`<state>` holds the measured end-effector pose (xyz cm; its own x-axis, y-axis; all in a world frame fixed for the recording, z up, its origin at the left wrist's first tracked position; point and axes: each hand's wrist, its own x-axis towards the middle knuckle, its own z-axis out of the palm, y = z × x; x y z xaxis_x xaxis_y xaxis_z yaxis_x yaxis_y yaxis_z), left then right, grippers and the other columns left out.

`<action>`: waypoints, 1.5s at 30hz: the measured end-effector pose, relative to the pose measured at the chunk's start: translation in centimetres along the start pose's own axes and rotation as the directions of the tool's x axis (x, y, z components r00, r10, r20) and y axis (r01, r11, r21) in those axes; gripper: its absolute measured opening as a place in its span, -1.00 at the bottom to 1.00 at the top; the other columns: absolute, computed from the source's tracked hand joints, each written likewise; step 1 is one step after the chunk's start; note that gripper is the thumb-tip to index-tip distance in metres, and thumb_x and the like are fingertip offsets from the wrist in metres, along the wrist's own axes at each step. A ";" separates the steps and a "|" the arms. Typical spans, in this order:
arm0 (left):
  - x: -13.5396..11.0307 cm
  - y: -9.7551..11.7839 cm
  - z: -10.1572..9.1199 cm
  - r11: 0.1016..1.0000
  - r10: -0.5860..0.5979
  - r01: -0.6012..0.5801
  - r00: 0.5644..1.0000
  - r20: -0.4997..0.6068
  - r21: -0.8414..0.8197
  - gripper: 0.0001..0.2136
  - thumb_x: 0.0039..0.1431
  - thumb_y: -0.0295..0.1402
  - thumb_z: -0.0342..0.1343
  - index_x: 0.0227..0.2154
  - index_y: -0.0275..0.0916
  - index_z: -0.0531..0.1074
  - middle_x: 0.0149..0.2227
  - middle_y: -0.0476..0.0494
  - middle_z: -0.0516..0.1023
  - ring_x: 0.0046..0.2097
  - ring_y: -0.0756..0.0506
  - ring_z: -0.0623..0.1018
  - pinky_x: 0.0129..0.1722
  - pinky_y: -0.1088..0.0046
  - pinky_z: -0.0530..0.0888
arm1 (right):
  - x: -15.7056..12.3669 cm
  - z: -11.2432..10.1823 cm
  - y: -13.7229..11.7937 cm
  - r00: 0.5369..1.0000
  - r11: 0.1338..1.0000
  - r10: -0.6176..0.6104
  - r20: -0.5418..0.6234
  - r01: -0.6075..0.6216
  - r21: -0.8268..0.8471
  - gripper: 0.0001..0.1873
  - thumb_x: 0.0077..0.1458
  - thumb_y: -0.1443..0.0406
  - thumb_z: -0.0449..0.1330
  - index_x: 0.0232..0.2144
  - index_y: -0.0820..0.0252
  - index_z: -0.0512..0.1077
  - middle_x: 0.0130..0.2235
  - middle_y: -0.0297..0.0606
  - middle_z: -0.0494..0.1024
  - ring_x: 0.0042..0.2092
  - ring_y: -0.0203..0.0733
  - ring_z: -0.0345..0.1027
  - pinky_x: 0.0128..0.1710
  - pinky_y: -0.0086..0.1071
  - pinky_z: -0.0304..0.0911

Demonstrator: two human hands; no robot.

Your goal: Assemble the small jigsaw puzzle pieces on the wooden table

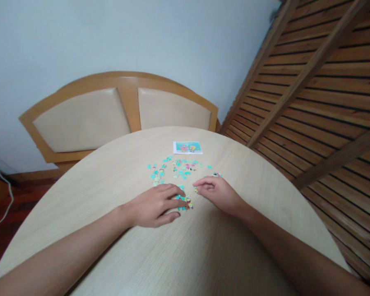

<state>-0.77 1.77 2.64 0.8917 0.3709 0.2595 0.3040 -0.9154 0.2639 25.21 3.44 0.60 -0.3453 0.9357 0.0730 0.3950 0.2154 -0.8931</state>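
Note:
My left hand (158,204) lies palm down with its fingers spread over a small joined patch of jigsaw puzzle (188,202), teal with a yellow figure. The fingers cover part of that patch. Just to its right, my right hand (218,191) has thumb and fingertips pinched on a small yellowish puzzle piece (196,190), most of it hidden by the fingers. Beyond both hands, many loose teal and pink puzzle pieces (187,166) are scattered. A few more pieces (217,174) lie right behind my right hand.
A picture card (187,148) with a pink and a yellow cartoon figure lies behind the pieces on the round wooden table (117,255). Past the table's far edge stands a bench with padded back panels (83,119). Slatted wood (320,94) rises on the right.

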 end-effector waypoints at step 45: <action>0.0 0.0 0.2 0.999 -0.030 0.029 0.999 0.043 0.022 -0.64 0.37 -0.26 0.03 0.19 -0.08 0.36 0.08 -0.23 0.42 0.11 -0.24 0.44 0.14 0.14 0.40 | -1.2 1.1 -1.1 0.966 0.838 -0.258 0.014 0.231 -0.495 -0.91 0.12 0.38 0.27 -0.38 0.13 0.59 -0.38 -0.35 0.63 -0.27 -0.18 0.48 -0.16 -0.27 0.21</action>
<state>-0.72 1.76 2.49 0.8958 0.3913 0.2107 0.3373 -0.9073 0.2511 24.30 1.77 1.02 -0.4474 0.8442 0.2952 0.6721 0.5351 -0.5118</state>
